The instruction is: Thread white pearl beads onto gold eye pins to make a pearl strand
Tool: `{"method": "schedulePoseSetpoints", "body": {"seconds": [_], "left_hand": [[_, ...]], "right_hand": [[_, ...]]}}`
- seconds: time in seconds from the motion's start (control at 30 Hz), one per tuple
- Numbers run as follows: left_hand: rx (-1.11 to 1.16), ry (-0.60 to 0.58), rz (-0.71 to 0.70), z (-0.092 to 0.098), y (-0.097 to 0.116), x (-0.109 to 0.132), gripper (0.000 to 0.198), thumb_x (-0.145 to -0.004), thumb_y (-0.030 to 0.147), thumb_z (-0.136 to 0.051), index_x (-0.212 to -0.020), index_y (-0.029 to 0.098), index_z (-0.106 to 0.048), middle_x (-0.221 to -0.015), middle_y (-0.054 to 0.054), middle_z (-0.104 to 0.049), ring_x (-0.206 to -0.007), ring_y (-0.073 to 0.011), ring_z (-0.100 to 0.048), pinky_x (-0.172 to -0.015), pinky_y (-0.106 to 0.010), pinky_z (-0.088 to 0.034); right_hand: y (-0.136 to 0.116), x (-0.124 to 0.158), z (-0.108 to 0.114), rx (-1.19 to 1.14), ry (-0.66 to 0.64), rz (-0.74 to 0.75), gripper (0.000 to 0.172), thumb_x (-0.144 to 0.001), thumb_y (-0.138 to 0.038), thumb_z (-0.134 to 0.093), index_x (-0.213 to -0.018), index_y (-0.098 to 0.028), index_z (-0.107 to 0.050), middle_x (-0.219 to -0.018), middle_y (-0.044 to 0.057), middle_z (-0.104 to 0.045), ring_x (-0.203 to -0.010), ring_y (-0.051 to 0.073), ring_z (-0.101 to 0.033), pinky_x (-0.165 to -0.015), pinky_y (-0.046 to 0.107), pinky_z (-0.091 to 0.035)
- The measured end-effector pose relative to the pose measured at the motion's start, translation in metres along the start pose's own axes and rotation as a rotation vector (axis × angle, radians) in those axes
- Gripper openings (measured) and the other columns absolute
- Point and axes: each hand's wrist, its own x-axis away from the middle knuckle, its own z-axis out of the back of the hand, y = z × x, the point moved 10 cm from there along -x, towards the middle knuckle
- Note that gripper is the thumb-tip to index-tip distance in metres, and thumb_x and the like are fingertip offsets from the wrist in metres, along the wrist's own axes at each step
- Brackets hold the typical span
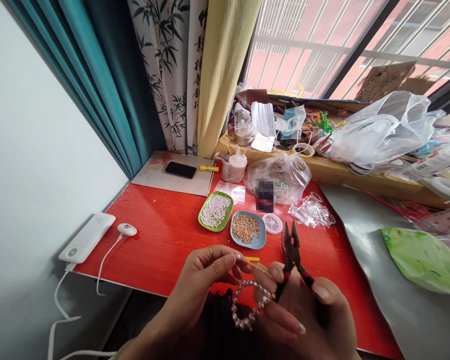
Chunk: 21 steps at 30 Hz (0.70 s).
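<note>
My left hand (206,272) is closed, thumb against forefinger, pinching one end of a thin, gold-toned strand (260,270). That strand runs across to the fingers of my right hand (318,315). A beaded bracelet (235,312) of silvery, pearl-like beads hangs in a loop by those right fingers. My right hand is also wrapped round dark needle-nose pliers (293,247), jaws pointing up and slightly apart, with nothing visible between them. Just beyond my hands lie a blue dish (263,242) of gold beads and a green dish (200,220) of pale beads.
A clear round lid (272,223), plastic bags (277,175) and clear packets (312,210) lie behind the dishes. A phone (180,169) rests on a board at the back left. A white power bank (88,236) is at the left edge, a grey sheet (360,240) at right.
</note>
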Motion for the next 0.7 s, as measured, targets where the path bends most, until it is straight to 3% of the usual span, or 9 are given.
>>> {"method": "schedulePoseSetpoints", "body": {"seconds": [0.13, 0.23, 0.4, 0.5, 0.63, 0.7], "left_hand": [[-0.184, 0.101, -0.177, 0.012, 0.016, 0.003, 0.017, -0.079, 0.029, -0.066, -0.094, 0.022, -0.066, -0.087, 0.000, -0.066, -0.078, -0.0118, -0.060, -0.075, -0.023, -0.046], [-0.290, 0.051, -0.260, 0.003, 0.021, 0.008, 0.015, -0.077, 0.026, -0.068, -0.091, 0.021, -0.065, -0.091, -0.001, -0.066, -0.090, -0.0159, -0.061, -0.083, -0.027, -0.045], [-0.172, -0.090, -0.075, -0.012, 0.000, 0.004, 0.006, -0.078, 0.021, -0.064, -0.076, 0.018, -0.058, -0.070, -0.002, -0.071, -0.062, -0.0162, -0.066, -0.066, -0.031, -0.050], [-0.193, -0.108, -0.005, -0.010, -0.008, -0.003, 0.011, -0.078, 0.019, -0.061, -0.070, 0.018, -0.054, -0.064, -0.002, -0.072, -0.062, -0.0157, -0.066, -0.064, -0.028, -0.047], [-0.424, 0.025, 0.029, 0.016, -0.019, -0.014, 0.007, -0.076, 0.022, -0.059, -0.071, 0.017, -0.055, -0.069, -0.003, -0.070, -0.068, -0.0176, -0.065, -0.067, -0.029, -0.047], [-0.601, 0.115, -0.046, 0.032, -0.018, -0.019, 0.006, -0.077, 0.020, -0.056, -0.072, 0.017, -0.058, -0.076, -0.003, -0.068, -0.076, -0.0182, -0.064, -0.073, -0.029, -0.046]], "right_hand": [[-0.003, -0.002, 0.015, 0.008, 0.131, 0.025, 0.030, -0.071, -0.028, -0.058, -0.095, -0.012, -0.068, -0.094, 0.002, -0.057, -0.056, 0.005, -0.040, -0.054, 0.018, -0.037], [-0.003, -0.003, 0.023, 0.045, 0.186, 0.036, 0.031, -0.071, -0.029, -0.058, -0.096, -0.013, -0.068, -0.098, 0.003, -0.058, -0.059, 0.007, -0.044, -0.054, 0.019, -0.039], [0.001, -0.003, 0.040, 0.105, 0.299, 0.009, 0.029, -0.072, -0.032, -0.057, -0.092, -0.015, -0.067, -0.084, 0.006, -0.059, -0.062, 0.011, -0.046, -0.055, 0.021, -0.040], [0.002, -0.002, 0.049, 0.111, 0.330, -0.002, 0.031, -0.071, -0.033, -0.057, -0.093, -0.014, -0.067, -0.080, 0.006, -0.058, -0.062, 0.011, -0.046, -0.056, 0.021, -0.040], [0.004, 0.004, 0.072, 0.122, 0.402, 0.011, 0.031, -0.072, -0.031, -0.057, -0.095, -0.014, -0.067, -0.093, 0.006, -0.059, -0.065, 0.010, -0.045, -0.055, 0.020, -0.039], [0.007, 0.009, 0.092, 0.149, 0.465, 0.019, 0.032, -0.072, -0.032, -0.057, -0.097, -0.015, -0.067, -0.102, 0.005, -0.057, -0.065, 0.009, -0.043, -0.055, 0.019, -0.037]]}}
